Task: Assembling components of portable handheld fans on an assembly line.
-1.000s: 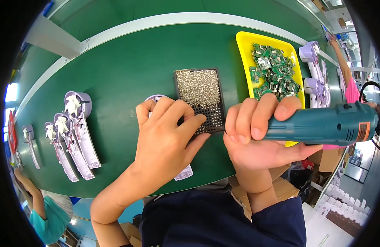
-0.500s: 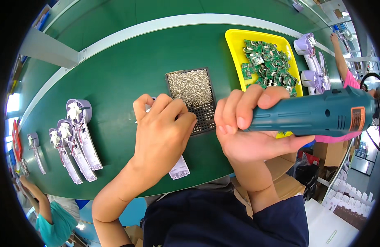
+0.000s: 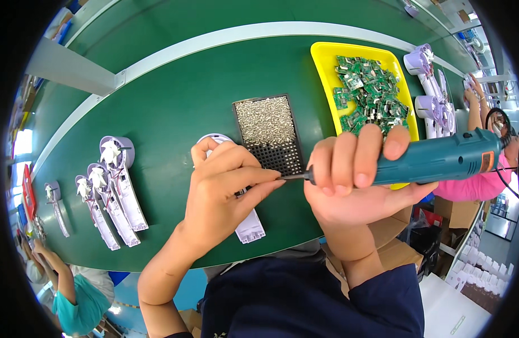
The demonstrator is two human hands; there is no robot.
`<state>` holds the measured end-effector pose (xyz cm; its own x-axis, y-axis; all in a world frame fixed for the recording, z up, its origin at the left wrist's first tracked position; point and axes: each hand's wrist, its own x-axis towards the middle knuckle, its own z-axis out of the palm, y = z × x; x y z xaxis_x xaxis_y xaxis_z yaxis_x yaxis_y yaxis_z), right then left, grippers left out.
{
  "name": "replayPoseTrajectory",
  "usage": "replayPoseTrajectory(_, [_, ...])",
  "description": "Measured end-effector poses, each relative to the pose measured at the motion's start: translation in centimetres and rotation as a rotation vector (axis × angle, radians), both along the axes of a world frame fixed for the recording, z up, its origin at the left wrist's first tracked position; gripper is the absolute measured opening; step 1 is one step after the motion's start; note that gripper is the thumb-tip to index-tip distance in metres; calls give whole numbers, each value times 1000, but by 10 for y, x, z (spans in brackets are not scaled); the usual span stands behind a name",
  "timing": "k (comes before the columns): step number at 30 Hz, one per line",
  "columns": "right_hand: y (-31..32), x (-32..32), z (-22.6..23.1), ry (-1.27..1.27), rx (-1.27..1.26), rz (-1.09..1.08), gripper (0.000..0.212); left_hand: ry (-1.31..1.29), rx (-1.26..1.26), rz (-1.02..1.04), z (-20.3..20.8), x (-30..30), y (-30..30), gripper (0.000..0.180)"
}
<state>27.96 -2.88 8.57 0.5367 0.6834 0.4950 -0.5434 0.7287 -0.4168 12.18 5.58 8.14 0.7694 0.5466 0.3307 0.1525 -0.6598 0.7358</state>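
Observation:
My right hand (image 3: 349,180) is wrapped round a teal electric screwdriver (image 3: 434,160), held level with its bit pointing left. The thin metal bit (image 3: 296,177) reaches the pinched thumb and forefinger of my left hand (image 3: 223,183). Whether a small screw sits between those fingertips is hidden. Under the left hand lies a lilac handheld-fan shell (image 3: 250,229), its round head and handle end showing and its middle covered. Just beyond the fingers is a black perforated screw tray (image 3: 276,159), its far part heaped with small silvery screws (image 3: 265,120).
A yellow tray (image 3: 325,73) of green circuit boards (image 3: 372,93) stands at the far right, beside more lilac fan shells (image 3: 434,107). Several fan shells with white fans (image 3: 121,186) lie at left. Co-workers in teal (image 3: 82,298) and pink (image 3: 468,188) are at both sides.
My left thumb and forefinger have come out to the right and meet the screwdriver's bit, which was hidden before. The right hand and screwdriver have shifted slightly right. The view has moved a little.

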Motion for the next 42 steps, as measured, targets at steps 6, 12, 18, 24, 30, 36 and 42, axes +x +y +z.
replayPoseTrajectory(6, [-6,-3,1,68,-30,56,78,-45,-82,-4,-5,-10,-4,15])
replayPoseTrajectory(12, [-1,-7,6,-48,-87,39,58,-55,-130,-23,-5,-17,-6,14])
replayPoseTrajectory(18, [-5,-9,10,8,-75,14,56,-40,-126,-27,-1,-16,-8,15])
replayPoseTrajectory(24, [-5,-9,11,-10,-79,77,54,-51,-114,-6,-2,-17,-15,17])
replayPoseTrajectory(30, [-6,-8,13,41,-54,59,52,-80,-123,3,-2,-17,-16,19])
replayPoseTrajectory(36, [-8,-6,12,45,-49,99,53,-74,-123,2,-1,-17,-19,19])
replayPoseTrajectory(42, [-9,-6,9,39,-77,99,54,-66,-132,-4,-1,-17,-19,19])
